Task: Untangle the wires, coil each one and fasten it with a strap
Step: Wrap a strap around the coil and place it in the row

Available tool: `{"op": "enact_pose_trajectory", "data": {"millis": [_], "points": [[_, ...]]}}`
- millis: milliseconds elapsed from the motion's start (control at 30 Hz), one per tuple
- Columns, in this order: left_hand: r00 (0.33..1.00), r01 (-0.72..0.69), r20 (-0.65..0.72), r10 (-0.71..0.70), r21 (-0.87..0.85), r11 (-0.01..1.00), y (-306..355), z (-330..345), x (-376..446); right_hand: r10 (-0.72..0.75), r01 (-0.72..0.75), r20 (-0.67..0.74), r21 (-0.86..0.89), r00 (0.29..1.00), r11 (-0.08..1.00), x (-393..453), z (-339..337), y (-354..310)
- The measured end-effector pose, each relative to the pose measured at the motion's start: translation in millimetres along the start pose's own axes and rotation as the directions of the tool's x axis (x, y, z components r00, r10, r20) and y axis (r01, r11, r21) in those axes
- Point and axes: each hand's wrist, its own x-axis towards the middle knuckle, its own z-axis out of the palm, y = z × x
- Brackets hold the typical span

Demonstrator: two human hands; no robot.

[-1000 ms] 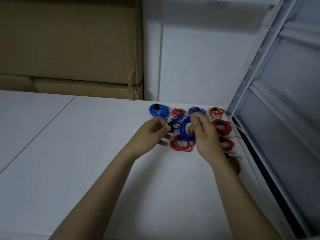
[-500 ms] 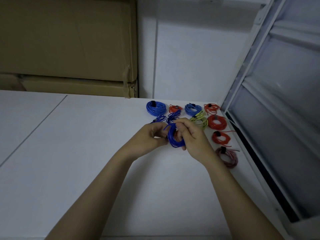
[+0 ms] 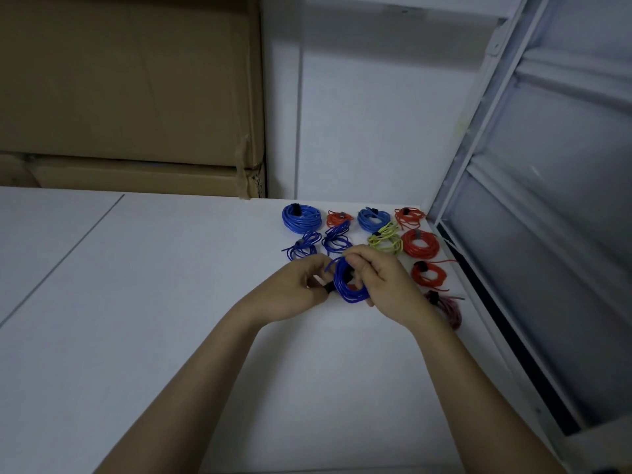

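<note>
A dark blue wire coil (image 3: 347, 285) is held upright just above the white table (image 3: 154, 319). My right hand (image 3: 386, 285) grips its right side, fingers curled through the loop. My left hand (image 3: 297, 289) pinches a black strap (image 3: 327, 288) at the coil's left edge. Behind them lie several strapped coils: a large blue coil (image 3: 301, 217), a lighter blue coil (image 3: 373, 220), two loose dark blue coils (image 3: 337, 238), a yellow-green coil (image 3: 384, 241) and red coils (image 3: 420, 243).
A dark red coil (image 3: 448, 307) lies near the table's right edge, beside a white metal frame (image 3: 478, 159) leaning along that side. Stacked cardboard boxes (image 3: 130, 97) stand behind the table at the left, against a white wall.
Both hands came nearer to me with the blue coil, and the rows of coils behind them are now uncovered. The left hand's fingers have shifted to the strap at the coil's lower left.
</note>
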Motion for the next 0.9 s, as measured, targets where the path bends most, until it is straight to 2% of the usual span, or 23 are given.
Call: {"op": "enact_pose_trajectory", "data": {"millis": [67, 167, 300, 400, 567, 900], "points": [[1.000, 0.008, -0.025, -0.008, 0.004, 1.000, 2, -1, 1, 0.005, -0.004, 0.051, -0.010, 0.999, 1.000, -1, -4, 1], [0.993, 0.044, -0.104, -0.054, -0.102, 0.994, 4, -2, 2, 0.028, -0.028, 0.079, 0.002, 0.996, 1.000, -3, -4, 3], [0.982, 0.044, -0.177, -0.074, -0.168, 0.985, 7, -3, 0, 0.056, -0.057, 0.045, 0.037, 0.997, 0.998, -6, -1, 4], [0.969, 0.085, -0.221, -0.113, -0.130, 0.988, 7, -2, -1, 0.048, -0.049, 0.023, 0.040, 0.999, 0.998, -7, 3, 4], [0.971, 0.084, -0.204, -0.123, -0.192, 0.978, 11, -2, -5, 0.048, -0.048, 0.016, -0.014, 0.999, 0.999, -10, 11, 8], [0.944, 0.051, -0.263, -0.198, -0.477, 0.877, 7, -11, -11, -0.038, 0.041, -0.044, 0.076, 0.998, 0.996, -18, 21, 7]]}}
